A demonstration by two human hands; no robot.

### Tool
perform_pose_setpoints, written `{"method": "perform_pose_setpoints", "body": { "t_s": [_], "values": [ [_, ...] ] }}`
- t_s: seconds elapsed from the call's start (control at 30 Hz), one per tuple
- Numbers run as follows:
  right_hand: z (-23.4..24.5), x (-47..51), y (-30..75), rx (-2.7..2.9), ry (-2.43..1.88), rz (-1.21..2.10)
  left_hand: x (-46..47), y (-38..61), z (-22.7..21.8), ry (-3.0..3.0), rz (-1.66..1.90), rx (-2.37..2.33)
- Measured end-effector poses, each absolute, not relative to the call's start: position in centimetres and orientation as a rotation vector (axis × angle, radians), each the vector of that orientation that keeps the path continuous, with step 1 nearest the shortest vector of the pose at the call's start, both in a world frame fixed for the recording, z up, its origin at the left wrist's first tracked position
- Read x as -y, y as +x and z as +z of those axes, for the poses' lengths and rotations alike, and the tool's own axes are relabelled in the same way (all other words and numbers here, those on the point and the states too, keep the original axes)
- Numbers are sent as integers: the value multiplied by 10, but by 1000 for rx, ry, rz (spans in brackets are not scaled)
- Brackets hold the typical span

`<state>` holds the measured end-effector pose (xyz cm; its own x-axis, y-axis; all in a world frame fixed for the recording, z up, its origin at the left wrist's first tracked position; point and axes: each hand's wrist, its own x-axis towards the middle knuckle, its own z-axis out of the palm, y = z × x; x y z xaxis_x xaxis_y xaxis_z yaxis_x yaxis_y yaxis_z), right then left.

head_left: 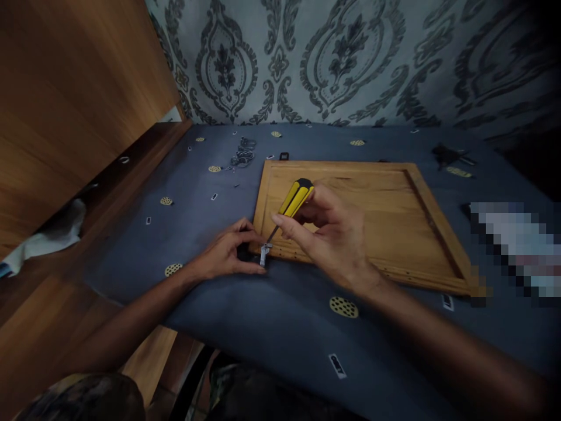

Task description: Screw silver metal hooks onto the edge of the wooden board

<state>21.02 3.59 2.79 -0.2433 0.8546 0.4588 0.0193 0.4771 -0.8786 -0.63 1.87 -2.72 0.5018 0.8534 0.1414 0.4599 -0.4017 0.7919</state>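
My right hand (335,234) is closed round the yellow and black handle of a screwdriver (296,197). The shaft slants down to the left, its tip at a small metal hinge (264,254) on the near left corner of a wooden cabinet door (368,204). The door lies flat, its raised frame facing up. My left hand (232,248) steadies the hinge between thumb and fingers, the index finger resting by the door's edge. Whether a screw sits under the tip is too small to tell.
A blue patterned cloth (210,204) covers the surface. Several small metal parts (243,155) lie beyond the door's left edge. A dark object (451,156) rests at the back right, and a blurred-out item (519,248) lies at the right. Wooden furniture (83,76) stands at the left.
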Motion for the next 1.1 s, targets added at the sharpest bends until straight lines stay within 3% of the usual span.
{"method": "perform_pose_setpoints", "body": {
  "t_s": [0.63, 1.1],
  "values": [
    [12, -41, 209, 1643, -785, 1020, -18, -7, -27, 2030, 724, -1066],
    [36, -51, 217, 1952, -690, 1125, -20, -6, -29, 2052, 729, -1053]
  ]
}}
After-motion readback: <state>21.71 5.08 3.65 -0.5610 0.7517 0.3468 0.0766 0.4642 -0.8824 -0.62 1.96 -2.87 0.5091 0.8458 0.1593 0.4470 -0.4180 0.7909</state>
